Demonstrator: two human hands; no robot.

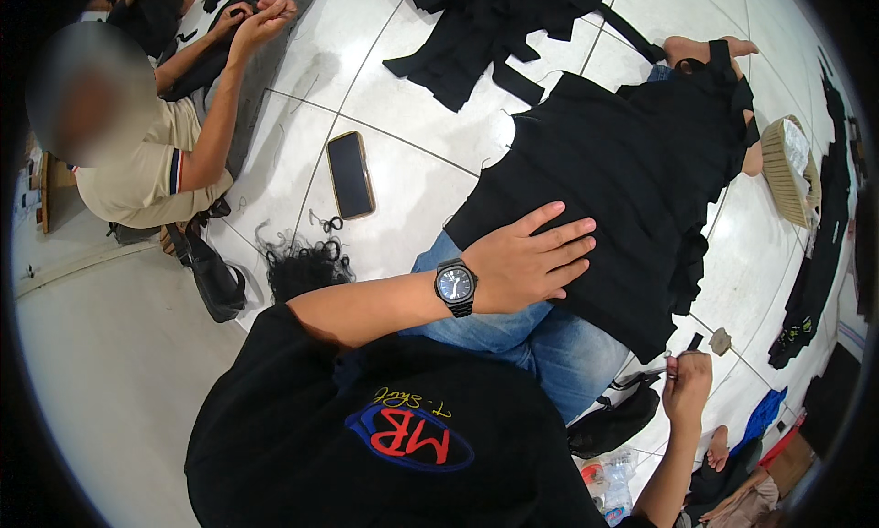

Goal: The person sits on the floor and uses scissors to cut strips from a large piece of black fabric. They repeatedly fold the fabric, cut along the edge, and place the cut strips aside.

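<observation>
Loosely, a broad black cloth panel (609, 194) lay across faded blue denim jeans (572, 349), seemingly light, limp, easiest to hold by its edges. The left hand (520, 264) rested flat on it, fingers spread; the right hand (689, 383) was curled, contents unclear. Glossy white floor tiles (412, 175) surrounded a beige-shirted co-worker (142, 175).

At the frame's centre the left hand (522, 262) lies spread on black cloth (604, 171), the right hand (689, 383) curls at lower right, and a phone (352, 174) rests on tiles (412, 185) left of centre.
</observation>
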